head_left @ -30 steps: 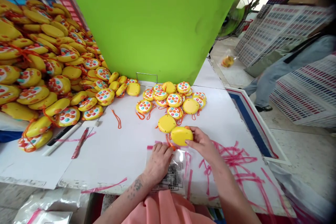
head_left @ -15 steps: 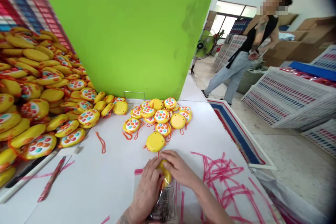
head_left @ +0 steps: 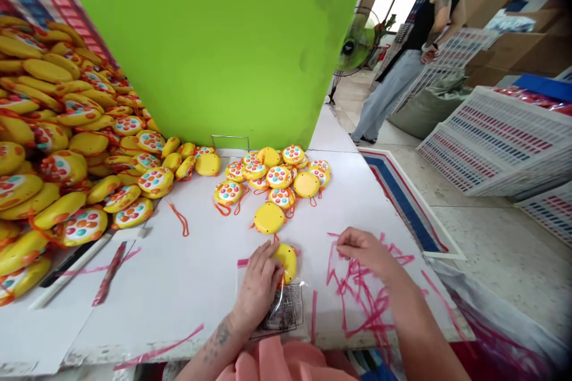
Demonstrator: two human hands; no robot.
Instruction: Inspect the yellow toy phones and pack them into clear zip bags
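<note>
At the table's near edge my left hand (head_left: 258, 277) has its fingers curled against the left side of a yellow round toy (head_left: 287, 262), which shows its plain back. The toy lies at the mouth of a clear plastic bag (head_left: 290, 309) with dark print, and an orange cord hangs near it. My right hand (head_left: 364, 250) is closed in a pinch above a tangle of pink strips (head_left: 366, 292); what its fingertips hold, if anything, is hidden. Just beyond my left hand lies another yellow toy (head_left: 269, 218), back side up.
A large pile of yellow toys (head_left: 84, 143) fills the left, and a smaller cluster (head_left: 279, 177) lies before a green panel (head_left: 214, 47). A white-handled tool (head_left: 74, 277) and a red packet (head_left: 109, 274) lie left. A person (head_left: 402, 77) stands beyond, near stacked crates (head_left: 487, 143).
My right hand has left the yellow toy and moved right, over the pink strips. My left hand stays at the toy and bag. The view has tilted downward.
</note>
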